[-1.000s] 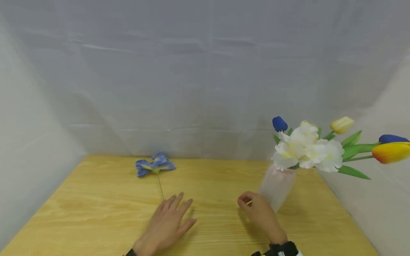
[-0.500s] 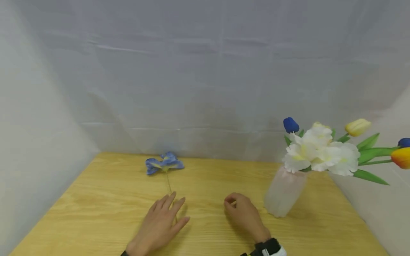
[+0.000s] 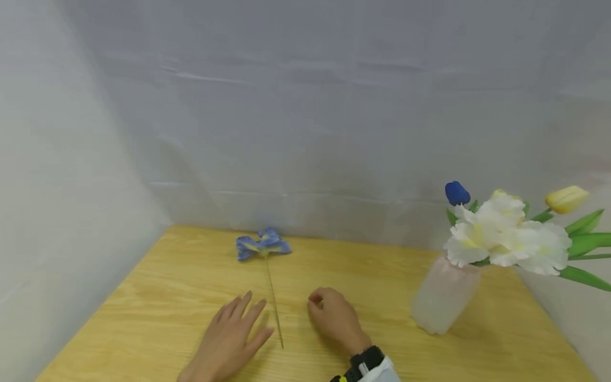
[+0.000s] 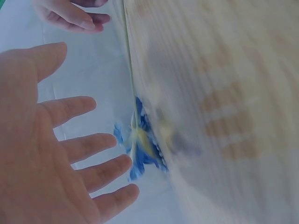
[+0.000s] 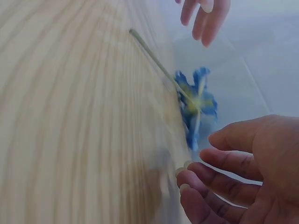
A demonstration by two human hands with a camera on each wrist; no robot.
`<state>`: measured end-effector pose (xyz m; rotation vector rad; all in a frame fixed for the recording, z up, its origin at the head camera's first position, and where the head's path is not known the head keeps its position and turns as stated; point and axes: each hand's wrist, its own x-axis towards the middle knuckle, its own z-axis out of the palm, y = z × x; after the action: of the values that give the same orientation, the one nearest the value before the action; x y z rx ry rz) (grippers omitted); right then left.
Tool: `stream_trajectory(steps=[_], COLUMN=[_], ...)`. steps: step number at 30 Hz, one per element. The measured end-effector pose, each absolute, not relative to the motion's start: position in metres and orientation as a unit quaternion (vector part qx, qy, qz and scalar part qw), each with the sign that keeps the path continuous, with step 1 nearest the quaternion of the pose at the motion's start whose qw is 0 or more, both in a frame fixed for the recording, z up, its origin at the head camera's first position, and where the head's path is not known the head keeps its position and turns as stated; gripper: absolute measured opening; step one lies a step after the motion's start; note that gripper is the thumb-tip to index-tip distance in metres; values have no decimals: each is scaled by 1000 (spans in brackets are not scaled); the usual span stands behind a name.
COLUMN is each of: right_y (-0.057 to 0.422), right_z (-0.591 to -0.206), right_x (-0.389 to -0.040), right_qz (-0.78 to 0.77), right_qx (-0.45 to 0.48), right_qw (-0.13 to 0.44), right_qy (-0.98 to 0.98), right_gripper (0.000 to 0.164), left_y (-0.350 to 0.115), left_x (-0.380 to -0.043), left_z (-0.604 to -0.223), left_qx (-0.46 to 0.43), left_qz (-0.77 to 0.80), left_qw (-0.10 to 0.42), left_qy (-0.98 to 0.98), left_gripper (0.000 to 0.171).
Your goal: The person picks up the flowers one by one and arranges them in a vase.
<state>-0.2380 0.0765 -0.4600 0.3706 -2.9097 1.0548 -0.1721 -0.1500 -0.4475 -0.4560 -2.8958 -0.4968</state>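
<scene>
A blue artificial iris (image 3: 264,246) lies on the wooden table (image 3: 157,318), petals toward the back and its thin stem (image 3: 274,307) pointing at me. Left of the stem, my left hand (image 3: 226,337) hovers palm down with fingers spread and straight, holding nothing. On the stem's other side is my right hand (image 3: 336,321), its fingers loosely curled with nothing between them. The right wrist view shows a gap between the thumb and fingers of this hand (image 5: 247,172), with the iris (image 5: 196,102) beyond. Both hands are apart from the stem.
At the right stands a frosted pinkish-white vase (image 3: 444,297). White flowers (image 3: 511,233), a blue tulip (image 3: 457,193) and a yellow tulip (image 3: 567,199) rise from it, with green leaves leaning right. A grey-white sheet (image 3: 305,132) hangs behind the table.
The right hand has moved left, away from the vase and toward the iris stem. The left hand has drawn left, uncovering the lower stem. The head view has shifted, moving the scene rightward.
</scene>
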Motion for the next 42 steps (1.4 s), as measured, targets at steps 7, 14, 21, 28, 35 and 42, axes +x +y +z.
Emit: stream_trajectory(steps=[7, 14, 21, 28, 35, 42], right_y=[53, 20, -2, -11, -9, 10], right_z=[-466, -467, -466, -471, -471, -466], right_x=[-245, -246, -252, -259, -262, -260], right_qz=[337, 313, 282, 271, 290, 398], right_qx=[121, 127, 112, 104, 100, 87], right_qw=[3, 38, 55, 68, 57, 22], right_qy=[-934, -941, -951, -954, -950, -913], right_gripper=[16, 19, 24, 19, 16, 15], left_y=[-161, -171, -180, -183, -181, -178], left_x=[-166, -162, -159, -157, -160, -166], left_z=[-448, -450, -450, -452, -451, -452], left_qx=[-130, -104, -96, -101, -105, -123], left_qz=[-161, -151, -139, -139, -141, -130], left_qw=[76, 68, 78, 72, 69, 74], left_qy=[-975, -981, -983, -982, -982, -981], left_gripper=[58, 56, 56, 54, 51, 52])
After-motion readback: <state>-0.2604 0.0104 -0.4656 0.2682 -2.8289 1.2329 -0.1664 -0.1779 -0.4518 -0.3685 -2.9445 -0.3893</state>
